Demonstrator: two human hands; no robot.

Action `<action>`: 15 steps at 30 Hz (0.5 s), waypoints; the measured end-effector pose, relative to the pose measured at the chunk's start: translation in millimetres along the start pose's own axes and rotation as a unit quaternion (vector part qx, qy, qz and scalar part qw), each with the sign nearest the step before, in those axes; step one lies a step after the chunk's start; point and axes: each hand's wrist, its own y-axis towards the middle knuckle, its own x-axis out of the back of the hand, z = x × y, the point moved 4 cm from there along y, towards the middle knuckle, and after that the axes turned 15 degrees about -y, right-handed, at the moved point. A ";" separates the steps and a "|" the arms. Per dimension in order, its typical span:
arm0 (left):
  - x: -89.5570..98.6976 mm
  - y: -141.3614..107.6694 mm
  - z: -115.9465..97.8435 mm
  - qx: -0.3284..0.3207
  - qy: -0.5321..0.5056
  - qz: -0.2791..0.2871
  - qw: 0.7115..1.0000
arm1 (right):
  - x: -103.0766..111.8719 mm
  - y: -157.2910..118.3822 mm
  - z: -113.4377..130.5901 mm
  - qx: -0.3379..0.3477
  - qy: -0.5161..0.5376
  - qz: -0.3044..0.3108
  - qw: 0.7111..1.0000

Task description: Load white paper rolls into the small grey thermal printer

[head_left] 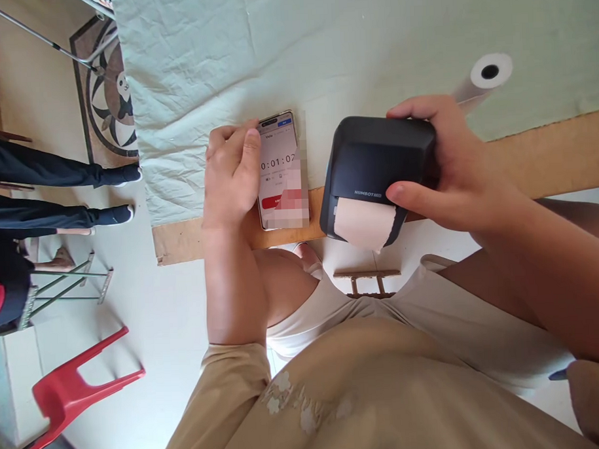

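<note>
My right hand [454, 160] grips a black NIIMBOT label printer [376, 156], its thumb on the front face and its fingers around the far side. A strip of pale paper [365, 222] hangs out of the printer's slot. The printer is over the table's near edge. At the left, my left hand [233, 164] is closed at the left edge of a smartphone [278, 166], with the thumb against its upper side. The phone's lit screen reads about 0:01:02, above a red button; its lower right part is blurred out. The left fingertips are partly hidden.
A white paper roll [491, 71] stands on the pale green tablecloth [323, 60], right of the printer. The wooden table edge [537, 154] runs in front of my legs. On the floor at left are a red plastic stool [74, 389] and another person's legs [57, 187].
</note>
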 end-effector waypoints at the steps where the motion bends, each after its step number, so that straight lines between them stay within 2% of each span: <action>1: 0.1 -1.7 -3.4 -0.019 -0.002 -0.009 1.000 | 0.5 -0.1 0.5 0.003 -0.003 -0.003 1.000; 5: 8.7 -11.3 -11.4 -0.065 -0.062 -0.096 0.991 | 1.0 -1.5 3.1 0.006 -0.007 0.000 1.000; 9: 17.3 -16.2 -12.1 -0.076 -0.114 -0.171 0.976 | 0.4 -2.2 3.9 0.009 -0.004 0.013 1.000; 12: 17.8 -16.4 -11.8 -0.059 -0.157 -0.193 0.967 | 0.8 -1.1 0.9 0.008 0.009 0.006 1.000; 15: 14.6 -16.5 -14.9 -0.064 -0.191 -0.185 0.962 | 0.7 -0.6 -3.4 0.005 0.024 0.001 1.000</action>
